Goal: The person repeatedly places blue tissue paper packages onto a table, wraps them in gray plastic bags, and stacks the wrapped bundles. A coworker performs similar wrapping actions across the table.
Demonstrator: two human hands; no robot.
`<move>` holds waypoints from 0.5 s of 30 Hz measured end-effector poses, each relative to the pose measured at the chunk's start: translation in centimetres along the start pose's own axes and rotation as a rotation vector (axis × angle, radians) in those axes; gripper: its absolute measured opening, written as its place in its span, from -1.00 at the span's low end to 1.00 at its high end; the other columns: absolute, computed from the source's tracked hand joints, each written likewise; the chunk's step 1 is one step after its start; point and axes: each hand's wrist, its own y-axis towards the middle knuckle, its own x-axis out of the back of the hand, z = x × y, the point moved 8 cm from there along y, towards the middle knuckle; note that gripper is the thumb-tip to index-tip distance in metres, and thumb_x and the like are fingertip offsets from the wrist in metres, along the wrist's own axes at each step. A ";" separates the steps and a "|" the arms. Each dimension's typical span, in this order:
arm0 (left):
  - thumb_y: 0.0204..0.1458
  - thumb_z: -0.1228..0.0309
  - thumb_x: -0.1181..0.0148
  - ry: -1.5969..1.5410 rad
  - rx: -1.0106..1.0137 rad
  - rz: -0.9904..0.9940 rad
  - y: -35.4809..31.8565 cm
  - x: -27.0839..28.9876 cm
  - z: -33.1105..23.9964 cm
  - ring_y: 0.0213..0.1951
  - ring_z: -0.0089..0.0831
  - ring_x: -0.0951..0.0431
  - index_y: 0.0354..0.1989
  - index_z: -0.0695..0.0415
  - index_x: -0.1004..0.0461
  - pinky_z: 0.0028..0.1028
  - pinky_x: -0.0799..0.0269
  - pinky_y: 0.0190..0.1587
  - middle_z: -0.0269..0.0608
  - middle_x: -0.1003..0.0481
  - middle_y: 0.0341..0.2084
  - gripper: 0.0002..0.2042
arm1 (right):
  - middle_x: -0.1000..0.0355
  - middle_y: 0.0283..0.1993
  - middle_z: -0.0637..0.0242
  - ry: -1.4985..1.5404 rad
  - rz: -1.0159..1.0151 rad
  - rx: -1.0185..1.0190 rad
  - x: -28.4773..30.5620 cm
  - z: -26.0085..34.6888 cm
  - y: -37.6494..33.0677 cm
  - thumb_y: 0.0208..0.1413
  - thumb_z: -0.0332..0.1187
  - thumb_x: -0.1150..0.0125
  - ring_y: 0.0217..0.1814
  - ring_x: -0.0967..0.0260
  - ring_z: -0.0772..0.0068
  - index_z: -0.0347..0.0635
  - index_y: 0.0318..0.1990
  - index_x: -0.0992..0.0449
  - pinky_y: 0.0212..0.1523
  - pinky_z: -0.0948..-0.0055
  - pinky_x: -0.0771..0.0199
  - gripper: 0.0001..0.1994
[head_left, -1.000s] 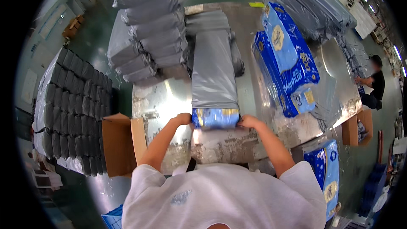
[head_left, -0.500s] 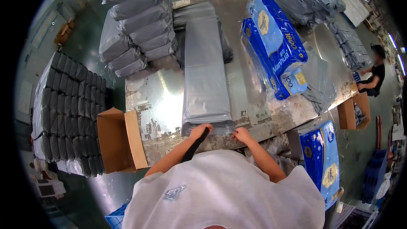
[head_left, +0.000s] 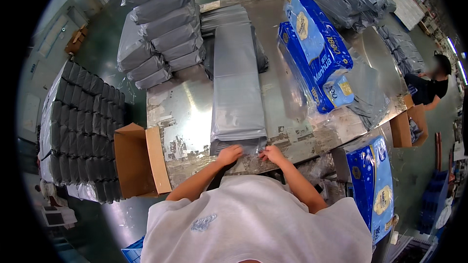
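A long gray bag (head_left: 238, 87) lay at the center of the frame, filled out for most of its length, its flat end nearest the person, at the front edge of the metal bench (head_left: 187, 134). The left grip (head_left: 229, 155) was at that end, slightly left of center, fingers curled against the plastic; whether they pinched it could not be told. The right grip (head_left: 274, 155) was narrow, thumb and fingertips closed on the near right corner of the bag. The two were close together but apart.

Flat gray bags (head_left: 224, 17) lay at the far end of the long one, toward the upper middle. In the upper left of the frame rose a stack of gray parcels (head_left: 168, 27). Right of center, two blue packs (head_left: 319, 51) lay one partly over the other, with a heap of gray plastic (head_left: 341, 0) beyond them in the upper right.

An open cardboard box (head_left: 132, 165) stood beside the bench at the left, and a larger block of gray parcels (head_left: 83, 131) stood farther left. Another blue pack (head_left: 370, 185) was at the lower right. At the right edge, a co-worker (head_left: 429, 87) in dark clothing was near a smaller carton (head_left: 402, 129).
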 end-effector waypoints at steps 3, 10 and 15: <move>-0.06 0.32 0.02 0.025 0.534 -0.074 -9.6 3.6 7.0 -0.30 -0.13 -0.41 -0.37 0.10 -0.36 -0.24 -0.32 -0.30 -0.11 -0.38 -0.43 -0.85 | -0.46 -0.46 0.16 0.100 -0.060 -0.031 1.5 -3.5 0.4 0.01 -0.50 0.15 -0.64 -0.36 0.44 -0.40 -0.30 -0.42 -0.58 0.52 -0.33 -0.79; -0.06 0.38 -0.10 0.210 1.047 -0.671 -31.1 15.9 16.0 -0.46 -0.18 -0.39 -0.40 0.20 -0.32 -0.31 -0.30 -0.39 -0.08 -0.38 -0.52 -0.84 | -0.45 -0.47 0.22 0.060 -0.119 -0.010 2.6 -4.0 -2.4 0.09 -0.38 0.13 -0.63 -0.35 0.51 -0.36 -0.28 -0.45 -0.57 0.57 -0.34 -0.75; -0.15 0.41 -0.16 -0.008 0.439 -0.308 -14.0 8.3 10.4 -0.28 -0.13 -0.43 -0.28 0.17 -0.38 -0.32 -0.33 -0.23 -0.08 -0.42 -0.35 -0.77 | -0.46 -0.46 0.22 0.077 -0.126 -0.006 -0.7 -2.7 -4.0 0.09 -0.37 0.10 -0.63 -0.34 0.54 -0.35 -0.32 -0.47 -0.55 0.58 -0.37 -0.76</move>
